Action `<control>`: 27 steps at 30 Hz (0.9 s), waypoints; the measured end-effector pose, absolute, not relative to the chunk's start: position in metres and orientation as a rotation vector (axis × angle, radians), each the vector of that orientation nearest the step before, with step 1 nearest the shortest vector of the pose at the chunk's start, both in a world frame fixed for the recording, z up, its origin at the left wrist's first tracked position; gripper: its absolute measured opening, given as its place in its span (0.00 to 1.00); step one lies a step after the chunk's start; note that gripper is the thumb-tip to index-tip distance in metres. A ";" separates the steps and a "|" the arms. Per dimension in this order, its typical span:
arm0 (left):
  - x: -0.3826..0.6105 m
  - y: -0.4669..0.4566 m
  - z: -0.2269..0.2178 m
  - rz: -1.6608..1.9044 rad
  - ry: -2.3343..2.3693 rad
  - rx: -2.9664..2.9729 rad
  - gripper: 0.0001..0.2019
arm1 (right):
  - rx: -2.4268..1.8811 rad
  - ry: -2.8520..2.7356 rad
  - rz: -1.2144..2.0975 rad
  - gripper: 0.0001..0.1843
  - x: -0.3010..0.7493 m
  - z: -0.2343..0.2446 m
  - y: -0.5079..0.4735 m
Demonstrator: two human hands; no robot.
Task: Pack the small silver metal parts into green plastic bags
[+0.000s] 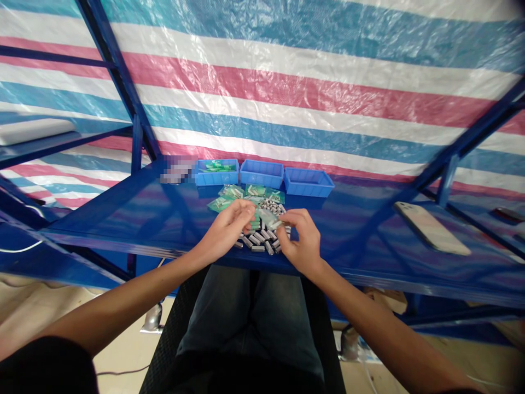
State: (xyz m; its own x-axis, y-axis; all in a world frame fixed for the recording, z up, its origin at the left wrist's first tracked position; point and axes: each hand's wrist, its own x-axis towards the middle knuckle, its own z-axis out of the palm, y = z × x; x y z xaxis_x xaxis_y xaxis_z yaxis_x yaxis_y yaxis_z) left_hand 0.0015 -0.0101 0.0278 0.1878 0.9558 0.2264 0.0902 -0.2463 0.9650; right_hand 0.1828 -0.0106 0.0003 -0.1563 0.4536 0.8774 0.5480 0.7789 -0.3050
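Observation:
My left hand [229,224] and my right hand [301,238] meet over a heap of small grey metal cylinders [262,238] on the blue table [164,219]. Between them they hold a small clear plastic bag [268,218], each hand pinching one side of it. The left fingers are curled at the bag's left edge. The right thumb and fingers close on its right edge. Behind the heap lie several small green-tinted filled bags [233,194]. What is inside the held bag I cannot make out.
Three blue plastic bins stand in a row at the table's back: left bin [216,172] with green bags, middle bin [262,174], right bin [308,183]. A phone [430,227] lies on the table at right. Blue frame posts [123,82] rise left and right before a striped tarpaulin.

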 end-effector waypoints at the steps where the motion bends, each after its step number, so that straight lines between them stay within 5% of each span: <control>1: 0.003 -0.011 0.028 1.150 0.999 1.485 0.15 | -0.744 -1.821 -0.139 0.12 0.183 -0.001 -0.011; 9: 0.002 -0.007 0.028 1.281 0.928 1.530 0.16 | -0.790 -1.930 0.354 0.25 0.182 -0.002 -0.010; 12: 0.002 -0.008 0.027 1.248 0.923 1.572 0.13 | -0.826 -1.931 0.463 0.19 0.182 0.002 -0.009; 16: 0.002 -0.009 0.026 1.201 0.906 1.627 0.13 | -0.902 -1.968 0.400 0.03 0.182 0.003 -0.008; 23: 0.003 -0.010 0.028 1.121 1.024 1.530 0.16 | -0.926 -1.799 0.264 0.03 0.183 -0.001 -0.006; 27: 0.004 -0.011 0.029 1.078 0.855 1.290 0.17 | -0.768 -1.835 0.027 0.11 0.183 -0.001 -0.009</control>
State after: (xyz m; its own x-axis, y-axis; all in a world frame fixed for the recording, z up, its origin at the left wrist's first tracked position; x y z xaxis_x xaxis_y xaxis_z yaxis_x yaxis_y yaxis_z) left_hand 0.0044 -0.0115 0.0285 0.3031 0.9495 0.0811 -0.1369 -0.0408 0.9897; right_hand 0.1834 -0.0090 -0.0008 -0.1972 0.5135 0.8351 0.4884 0.7901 -0.3705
